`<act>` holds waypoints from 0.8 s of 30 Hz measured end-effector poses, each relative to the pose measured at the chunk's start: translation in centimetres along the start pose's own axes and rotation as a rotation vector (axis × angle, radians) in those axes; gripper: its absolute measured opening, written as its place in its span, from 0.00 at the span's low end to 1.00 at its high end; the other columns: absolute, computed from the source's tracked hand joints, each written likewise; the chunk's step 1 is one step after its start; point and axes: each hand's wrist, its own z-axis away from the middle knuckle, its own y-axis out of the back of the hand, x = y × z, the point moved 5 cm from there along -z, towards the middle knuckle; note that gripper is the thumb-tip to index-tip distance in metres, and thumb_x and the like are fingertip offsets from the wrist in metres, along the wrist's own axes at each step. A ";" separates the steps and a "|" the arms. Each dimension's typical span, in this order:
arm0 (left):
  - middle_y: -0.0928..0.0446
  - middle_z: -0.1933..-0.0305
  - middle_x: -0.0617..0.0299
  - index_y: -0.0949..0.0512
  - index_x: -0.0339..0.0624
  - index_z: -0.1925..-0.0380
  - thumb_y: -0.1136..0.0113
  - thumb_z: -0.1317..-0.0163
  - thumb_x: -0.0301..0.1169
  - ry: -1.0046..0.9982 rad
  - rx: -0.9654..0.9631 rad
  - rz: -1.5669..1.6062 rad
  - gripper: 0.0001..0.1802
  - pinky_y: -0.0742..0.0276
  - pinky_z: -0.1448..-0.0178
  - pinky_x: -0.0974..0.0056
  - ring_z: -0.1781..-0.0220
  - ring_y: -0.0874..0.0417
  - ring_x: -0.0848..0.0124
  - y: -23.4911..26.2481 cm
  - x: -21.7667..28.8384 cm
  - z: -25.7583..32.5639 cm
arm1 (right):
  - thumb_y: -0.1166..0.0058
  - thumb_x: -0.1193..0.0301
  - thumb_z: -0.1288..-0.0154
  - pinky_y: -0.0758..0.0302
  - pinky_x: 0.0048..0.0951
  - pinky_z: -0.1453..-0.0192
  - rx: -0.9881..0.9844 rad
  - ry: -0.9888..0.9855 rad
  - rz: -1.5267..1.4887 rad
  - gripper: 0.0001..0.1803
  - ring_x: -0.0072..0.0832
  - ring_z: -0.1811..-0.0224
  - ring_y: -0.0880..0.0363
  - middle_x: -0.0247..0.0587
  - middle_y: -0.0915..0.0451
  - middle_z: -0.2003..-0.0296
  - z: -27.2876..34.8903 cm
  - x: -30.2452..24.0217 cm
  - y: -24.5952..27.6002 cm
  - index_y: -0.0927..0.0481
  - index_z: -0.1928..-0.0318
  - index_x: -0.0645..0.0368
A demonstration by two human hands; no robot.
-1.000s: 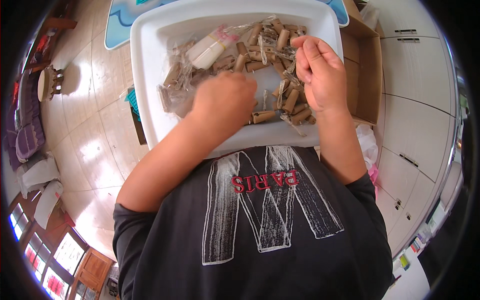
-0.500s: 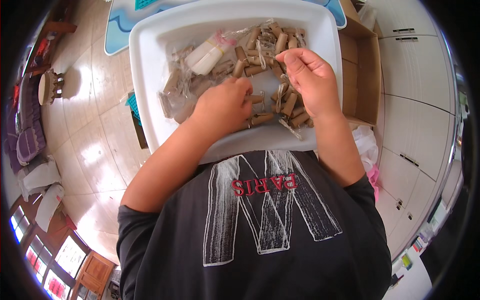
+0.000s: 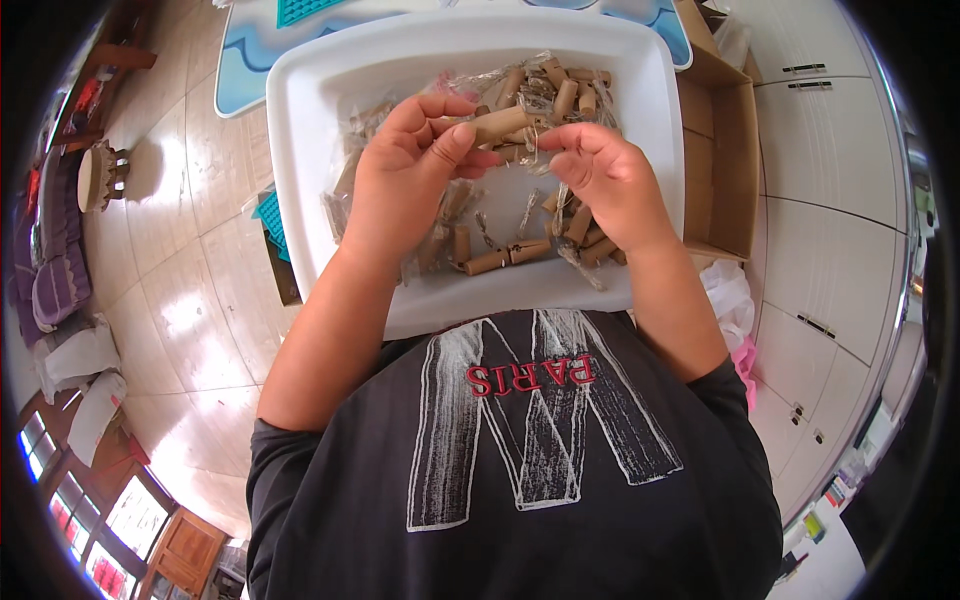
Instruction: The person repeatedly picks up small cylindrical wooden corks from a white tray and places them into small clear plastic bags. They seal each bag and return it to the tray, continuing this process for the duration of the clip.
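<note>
My left hand point(image 3: 400, 190) is raised over a white plastic tub, its thumb and fingers closed on a small brown cylinder point(image 3: 500, 124) that points to the right. Close to the cylinder's right end, my right hand point(image 3: 612, 180) pinches thumb against forefinger. A thin, pale twisted cord point(image 3: 541, 160) hangs at those fingertips; whether they grip it is too fine to make out. Below both hands, more brown cylinders point(image 3: 487, 262) with similar cords lie loose in the tub. Clear plastic bags point(image 3: 345, 165) fill its left side, partly hidden behind my left hand.
The white tub point(image 3: 276, 160) rests in front of my body, over a blue-and-white table point(image 3: 235, 70). To its right stands an open cardboard box point(image 3: 735, 160), beside white cabinets point(image 3: 830, 150). Teal grid-like pieces point(image 3: 270, 222) lie at the left. A round stool point(image 3: 100, 175) stands on the tiled floor.
My left hand has risen out of the pile, up and forward, with a brown cylinder in it. My right hand has moved slightly left and down, close to that cylinder.
</note>
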 end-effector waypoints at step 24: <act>0.28 0.56 0.55 0.36 0.36 0.54 0.52 0.37 0.22 -0.004 -0.047 0.112 0.12 0.20 0.59 0.67 0.63 0.20 0.68 -2.9 -1.3 0.8 | 0.43 0.75 0.41 0.34 0.14 0.70 0.144 0.006 -0.220 0.13 0.13 0.71 0.30 0.31 0.24 0.70 0.2 -1.0 -0.8 0.26 0.56 0.63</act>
